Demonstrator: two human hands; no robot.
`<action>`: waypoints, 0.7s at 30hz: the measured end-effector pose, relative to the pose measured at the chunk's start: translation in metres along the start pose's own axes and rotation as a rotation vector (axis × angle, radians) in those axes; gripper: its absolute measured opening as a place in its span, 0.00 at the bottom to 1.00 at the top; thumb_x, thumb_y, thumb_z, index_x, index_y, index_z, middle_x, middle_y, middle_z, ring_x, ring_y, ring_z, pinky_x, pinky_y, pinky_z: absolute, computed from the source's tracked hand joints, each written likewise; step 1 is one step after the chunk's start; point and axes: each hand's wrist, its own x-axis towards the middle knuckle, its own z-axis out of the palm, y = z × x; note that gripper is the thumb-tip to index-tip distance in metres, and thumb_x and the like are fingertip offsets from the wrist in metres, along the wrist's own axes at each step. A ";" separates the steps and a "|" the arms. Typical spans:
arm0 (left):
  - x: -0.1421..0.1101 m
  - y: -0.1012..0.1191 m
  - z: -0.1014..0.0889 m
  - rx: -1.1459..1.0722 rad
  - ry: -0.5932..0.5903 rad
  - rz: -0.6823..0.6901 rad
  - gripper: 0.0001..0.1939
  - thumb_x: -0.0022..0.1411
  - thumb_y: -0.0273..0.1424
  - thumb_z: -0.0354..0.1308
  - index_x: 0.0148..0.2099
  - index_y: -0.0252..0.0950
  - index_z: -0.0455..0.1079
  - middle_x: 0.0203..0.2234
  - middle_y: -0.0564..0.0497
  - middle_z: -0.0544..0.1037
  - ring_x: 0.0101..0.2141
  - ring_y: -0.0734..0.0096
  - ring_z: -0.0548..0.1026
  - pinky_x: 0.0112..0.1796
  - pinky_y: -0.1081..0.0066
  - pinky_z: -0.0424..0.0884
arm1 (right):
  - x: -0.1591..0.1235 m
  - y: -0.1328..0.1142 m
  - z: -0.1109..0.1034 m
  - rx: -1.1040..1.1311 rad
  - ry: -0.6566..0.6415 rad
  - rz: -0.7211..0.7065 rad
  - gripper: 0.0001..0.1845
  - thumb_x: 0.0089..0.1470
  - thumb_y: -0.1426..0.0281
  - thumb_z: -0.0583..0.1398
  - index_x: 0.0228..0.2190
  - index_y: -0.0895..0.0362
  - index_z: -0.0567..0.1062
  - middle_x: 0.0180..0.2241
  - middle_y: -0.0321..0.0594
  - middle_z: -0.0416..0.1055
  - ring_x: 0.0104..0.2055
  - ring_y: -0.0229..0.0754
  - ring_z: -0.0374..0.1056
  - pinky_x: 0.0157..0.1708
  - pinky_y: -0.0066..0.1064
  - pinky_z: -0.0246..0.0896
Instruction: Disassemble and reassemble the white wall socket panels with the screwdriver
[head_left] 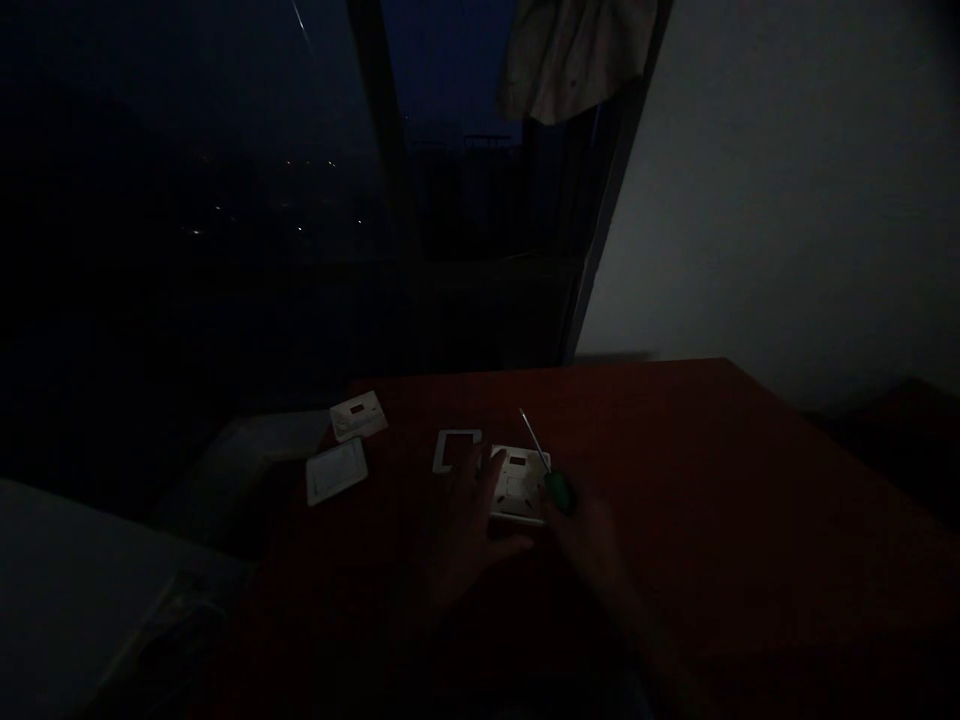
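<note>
A white square plastic housing [517, 487] with a small rectangular slot lies on the reddish-brown table. My left hand [469, 530] is at its left edge, fingers spread and thumb apart; darkness hides whether it presses on the housing. In my right hand [592, 535] is a screwdriver [556, 490] with a green handle. Its metal shaft points up and away to the left, over the housing's right side, and the tip stands beyond the far edge. A white square frame [440, 452] lies just past my left fingers, partly covered by them.
At the table's [637, 420] left edge lie a white slotted plate [358, 415] and a white rectangular panel [337, 470]. Behind the table is a dark window [480, 220] with a hanging cloth [577, 60]. A pale wall [772, 200] rises at the right. The light is very dim.
</note>
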 end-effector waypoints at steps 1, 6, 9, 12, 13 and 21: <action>0.003 0.006 0.000 0.015 0.002 0.018 0.50 0.46 0.43 0.69 0.66 0.44 0.47 0.65 0.42 0.49 0.60 0.42 0.55 0.53 0.49 0.61 | 0.000 -0.004 0.004 0.012 -0.005 -0.017 0.23 0.49 0.69 0.56 0.49 0.57 0.72 0.40 0.43 0.78 0.37 0.46 0.74 0.36 0.31 0.67; 0.018 0.011 0.000 0.071 0.042 0.050 0.44 0.46 0.33 0.67 0.63 0.44 0.53 0.63 0.44 0.54 0.59 0.43 0.56 0.53 0.50 0.62 | 0.001 -0.018 0.017 0.057 -0.009 -0.104 0.27 0.48 0.69 0.57 0.52 0.56 0.69 0.43 0.42 0.76 0.41 0.45 0.74 0.40 0.32 0.67; 0.027 -0.010 -0.004 0.078 0.078 0.039 0.45 0.46 0.36 0.67 0.64 0.41 0.52 0.62 0.42 0.54 0.58 0.44 0.58 0.54 0.53 0.61 | 0.006 -0.015 0.020 0.120 -0.028 -0.155 0.26 0.50 0.66 0.57 0.53 0.56 0.68 0.48 0.44 0.74 0.47 0.46 0.71 0.46 0.34 0.65; 0.039 -0.047 -0.011 0.144 0.122 -0.049 0.44 0.48 0.38 0.66 0.64 0.38 0.52 0.61 0.40 0.54 0.58 0.44 0.58 0.55 0.54 0.60 | 0.009 0.001 0.019 0.085 -0.002 -0.101 0.26 0.51 0.63 0.57 0.51 0.58 0.70 0.45 0.45 0.75 0.44 0.47 0.72 0.45 0.36 0.66; 0.043 -0.061 -0.013 0.177 0.141 -0.102 0.43 0.48 0.39 0.66 0.63 0.39 0.52 0.60 0.41 0.56 0.57 0.45 0.60 0.55 0.53 0.61 | 0.009 0.008 0.018 0.062 0.005 -0.068 0.26 0.51 0.62 0.57 0.51 0.59 0.71 0.43 0.46 0.76 0.42 0.48 0.72 0.44 0.37 0.67; 0.077 -0.135 -0.027 0.279 0.054 -0.138 0.38 0.50 0.37 0.65 0.61 0.39 0.57 0.58 0.42 0.61 0.57 0.47 0.62 0.55 0.57 0.61 | -0.001 0.048 0.011 0.023 -0.030 0.039 0.26 0.49 0.61 0.57 0.48 0.60 0.74 0.40 0.46 0.77 0.40 0.49 0.73 0.41 0.37 0.68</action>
